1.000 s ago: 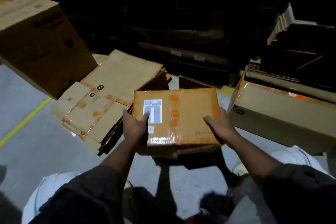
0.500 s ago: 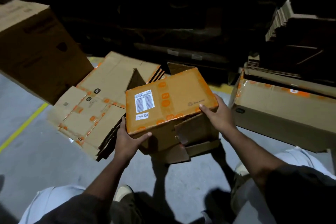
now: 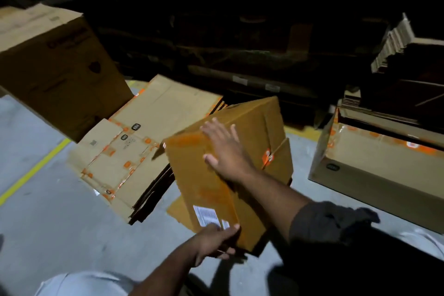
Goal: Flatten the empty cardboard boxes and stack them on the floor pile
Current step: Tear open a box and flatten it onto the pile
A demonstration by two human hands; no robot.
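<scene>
the person holds a cardboard box [image 3: 230, 170] tilted above the grey floor [image 3: 48, 223], still box-shaped. the left hand [image 3: 212, 241] grips its near lower corner, fingers curled round the edge; the right hand [image 3: 224, 151] lies spread flat on its upper face. just left, a floor pile [image 3: 134, 151] of flattened boxes already lies stacked. this box has yet to be collapsed and added, and an open box [image 3: 374, 175] waits at right.

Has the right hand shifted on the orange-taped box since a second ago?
Yes. The right hand has gone from the box's right edge to flat on its upper face, now nearer the floor pile.
</scene>
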